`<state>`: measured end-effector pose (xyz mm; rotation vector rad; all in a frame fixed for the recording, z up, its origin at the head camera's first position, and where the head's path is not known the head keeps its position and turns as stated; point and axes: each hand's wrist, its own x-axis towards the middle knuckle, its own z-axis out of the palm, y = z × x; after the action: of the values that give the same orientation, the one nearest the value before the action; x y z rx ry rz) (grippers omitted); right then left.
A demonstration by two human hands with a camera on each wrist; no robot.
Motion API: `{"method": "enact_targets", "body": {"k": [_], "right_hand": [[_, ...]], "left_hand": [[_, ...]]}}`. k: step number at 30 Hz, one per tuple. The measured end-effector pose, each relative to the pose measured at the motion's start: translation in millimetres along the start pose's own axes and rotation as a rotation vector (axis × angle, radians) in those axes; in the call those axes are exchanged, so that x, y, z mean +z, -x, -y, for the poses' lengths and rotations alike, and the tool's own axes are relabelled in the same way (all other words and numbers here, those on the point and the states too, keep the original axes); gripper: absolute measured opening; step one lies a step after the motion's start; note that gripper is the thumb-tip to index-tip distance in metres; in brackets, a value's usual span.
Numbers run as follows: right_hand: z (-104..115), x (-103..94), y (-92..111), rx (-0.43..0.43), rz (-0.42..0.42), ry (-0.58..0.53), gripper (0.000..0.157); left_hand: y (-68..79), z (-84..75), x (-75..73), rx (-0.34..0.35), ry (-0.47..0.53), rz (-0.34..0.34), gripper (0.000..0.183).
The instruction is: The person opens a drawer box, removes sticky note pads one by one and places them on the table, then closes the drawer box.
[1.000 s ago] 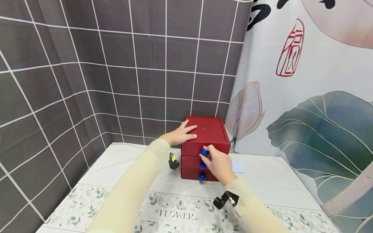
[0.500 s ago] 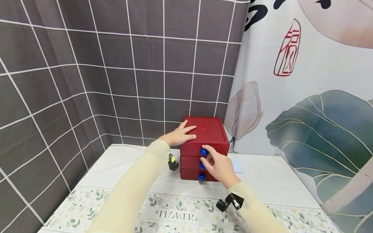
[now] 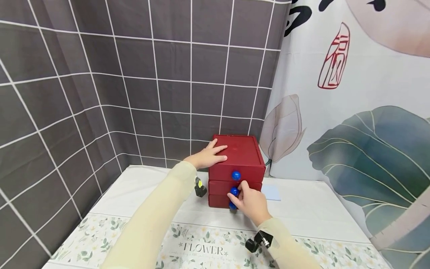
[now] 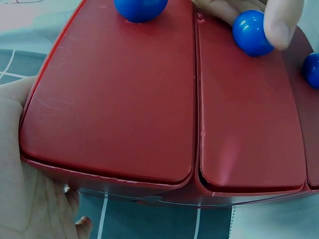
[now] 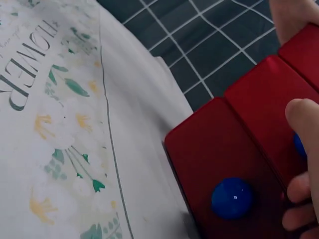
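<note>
A red three-drawer box (image 3: 240,151) stands on the table, each drawer front carrying a round blue knob. My left hand (image 3: 209,157) rests flat on its top at the left side, fingers spread. Thumb and fingers of my right hand (image 3: 252,203) are around the middle knob (image 4: 251,32), with the thumb against it in the left wrist view. Above that hand the top knob (image 3: 236,175) is free. The bottom knob (image 5: 232,198) shows fully in the right wrist view; in the head view my thumb partly covers it. All three drawers look closed.
A pale blue sheet (image 3: 271,192) lies on the table to the right of the box. The white tablecloth (image 3: 302,209) has a floral band near the front. Behind the box hangs a dark grid-patterned curtain (image 3: 168,93), with a painted white cloth (image 3: 302,67) at right.
My right hand has let go of the top knob and moved down to the middle knob. The left hand has stayed on top of the box.
</note>
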<state>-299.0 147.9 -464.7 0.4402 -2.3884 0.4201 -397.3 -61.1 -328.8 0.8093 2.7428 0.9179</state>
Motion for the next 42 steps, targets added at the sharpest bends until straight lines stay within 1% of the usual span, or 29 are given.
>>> {"method": "enact_targets", "body": {"k": [2,4,6,8,12,16,19,22,29,33,37,42], "right_hand": [[3,1.6,-2,0.011,-0.006,0.067,0.047],[6,2.9,-3,-0.002,-0.029,0.141,0.049],[7,5.7,-3,-0.017,-0.046,0.215,0.048],[8,8.5,-2,-0.016,-0.063,0.256,0.045],[12,10.3,-2,0.021,-0.073,0.264,0.043],[20,4.8,-6,0.053,-0.052,0.254,0.044],[25,0.1,-10,0.069,-0.024,0.262,0.047],[28,-3.1,-11,0.076,-0.016,0.276,0.049],[34,-6.3,0,0.038,-0.062,0.288,0.049],[39,-11.1,8,0.027,-0.061,0.299,0.047],[44,-17.6,15,0.015,-0.062,0.302,0.045],[49,-24.0,21,-0.002,-0.063,0.315,0.047]], "left_hand": [[0.1,0.1,0.3,0.002,0.0,0.001,0.065],[0.6,0.5,0.7,-0.001,-0.002,0.004,0.065],[0.3,1.3,0.8,-0.003,-0.002,-0.001,0.065],[-0.3,2.0,0.6,-0.002,-0.004,-0.006,0.065],[-1.8,2.5,0.3,0.005,-0.005,-0.01,0.065],[-2.2,2.3,0.1,0.003,-0.011,-0.002,0.065],[-3.9,3.1,-0.4,0.005,-0.015,-0.005,0.065],[-5.4,2.6,-0.9,0.009,-0.014,-0.009,0.066],[-3.9,4.2,-0.4,0.001,-0.015,-0.01,0.066],[-2.8,4.1,-0.9,0.006,-0.011,-0.017,0.065],[-1.8,3.0,-0.8,0.012,-0.016,-0.009,0.065],[-1.8,3.3,-0.8,0.015,-0.025,-0.004,0.065]]}}
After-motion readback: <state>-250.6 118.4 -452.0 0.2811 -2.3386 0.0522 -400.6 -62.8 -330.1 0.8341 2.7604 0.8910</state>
